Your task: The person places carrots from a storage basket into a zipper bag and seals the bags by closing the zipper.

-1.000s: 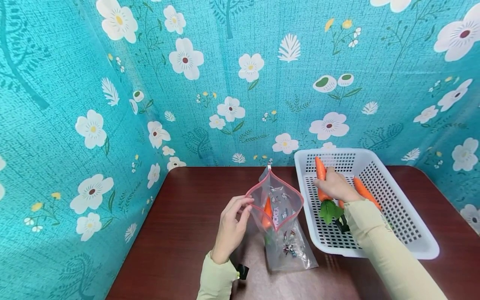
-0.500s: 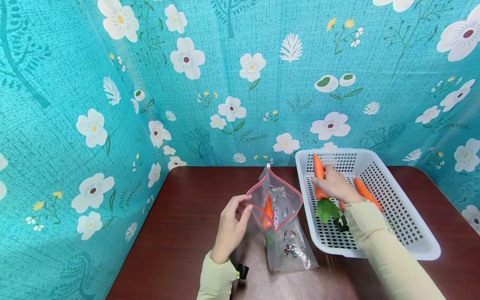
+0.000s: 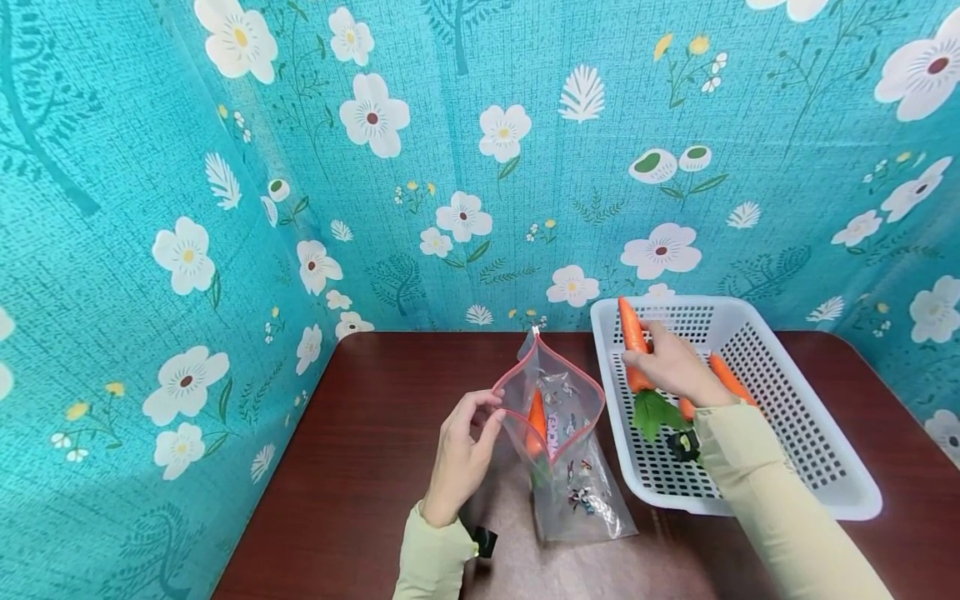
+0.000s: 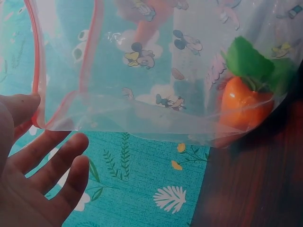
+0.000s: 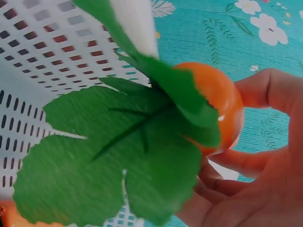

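My left hand [image 3: 463,454] pinches the red-edged rim of a clear zip bag [image 3: 581,500] printed with cartoon figures, its mouth spread wide. Inside the bag is one carrot [image 3: 536,423], whose green top shows in the left wrist view. Over the left part of a white basket, my right hand [image 3: 671,367] grips a second carrot [image 3: 632,333] between thumb and fingers, tip up and leaves [image 5: 109,156] hanging down. Another carrot [image 3: 729,379] lies in the basket, partly behind my right forearm. A bit of orange [image 3: 686,408] shows beside that wrist.
The white perforated basket [image 3: 836,433] stands on the right of the dark red-brown table [image 3: 375,450]. A turquoise flowered cloth [image 3: 450,167] hangs behind and to the left. Small black devices sit at both wrists.
My right hand has lifted the carrot slightly up and to the left within the basket area. The left hand and the bag have stayed almost still.
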`<state>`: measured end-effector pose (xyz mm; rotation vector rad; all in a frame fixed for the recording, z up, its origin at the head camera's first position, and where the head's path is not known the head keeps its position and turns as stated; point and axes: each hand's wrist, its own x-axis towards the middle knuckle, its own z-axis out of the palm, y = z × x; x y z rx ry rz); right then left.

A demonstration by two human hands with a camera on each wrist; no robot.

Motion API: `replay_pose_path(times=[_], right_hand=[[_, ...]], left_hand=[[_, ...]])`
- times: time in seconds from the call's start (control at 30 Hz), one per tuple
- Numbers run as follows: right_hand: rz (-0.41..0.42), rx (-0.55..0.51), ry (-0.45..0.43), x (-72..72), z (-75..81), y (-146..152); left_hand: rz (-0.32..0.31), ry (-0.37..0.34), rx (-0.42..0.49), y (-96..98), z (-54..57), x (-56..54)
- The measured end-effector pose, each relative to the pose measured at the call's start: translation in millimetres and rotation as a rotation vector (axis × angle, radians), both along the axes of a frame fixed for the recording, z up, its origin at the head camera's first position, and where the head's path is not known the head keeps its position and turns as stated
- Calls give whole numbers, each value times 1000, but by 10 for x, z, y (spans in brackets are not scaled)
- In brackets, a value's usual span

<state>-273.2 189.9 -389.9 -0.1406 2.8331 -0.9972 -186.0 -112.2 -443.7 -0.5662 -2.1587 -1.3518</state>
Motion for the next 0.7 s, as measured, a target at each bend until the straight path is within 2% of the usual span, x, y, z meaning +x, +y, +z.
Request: replay_pose_path(times=[0.1,0.23,0.7], right_hand=[[4,-6,22,11,48,-13],[15,-43,44,34,113,-21],[13,-102,71,130,301,-57]], left_hand=[[-14,-2,6,-23,-71,-38],[-33,0,15,-40,-110,-52],[-36,8,-3,-45,-82,-42]])
